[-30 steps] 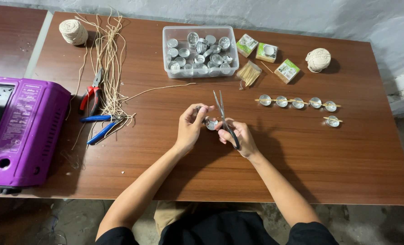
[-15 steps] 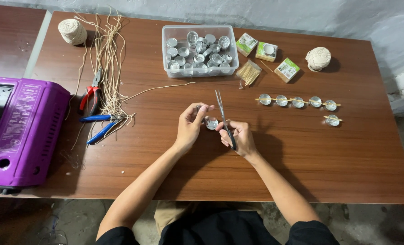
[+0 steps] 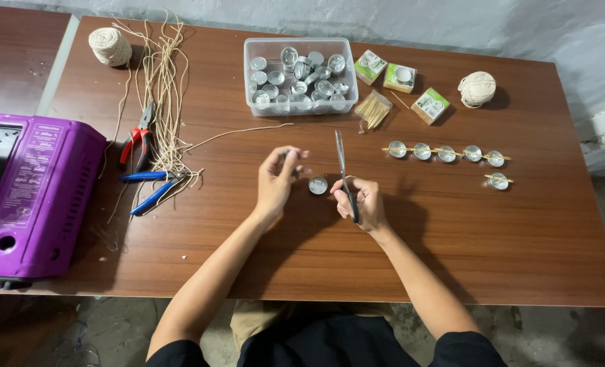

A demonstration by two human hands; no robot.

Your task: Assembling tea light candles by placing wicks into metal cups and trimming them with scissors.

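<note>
Gripping scissors (image 3: 343, 173) in right hand (image 3: 361, 202), pinching something tiny in left hand (image 3: 277, 178), flanking a tealight cup (image 3: 318, 185) mid brown wooden worktop (image 3: 452, 231), beside grey wall.

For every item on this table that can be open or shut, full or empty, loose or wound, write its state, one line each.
Scissors: in right hand, blades shut, pointing away.
Left hand: raised, fingertips pinched; what they hold is too small to tell.
Small metal cup: upright, between the hands.
Clear tub: lidless, full of metal cups.
Twine balls: wound.
Cut strings: loose.
</note>
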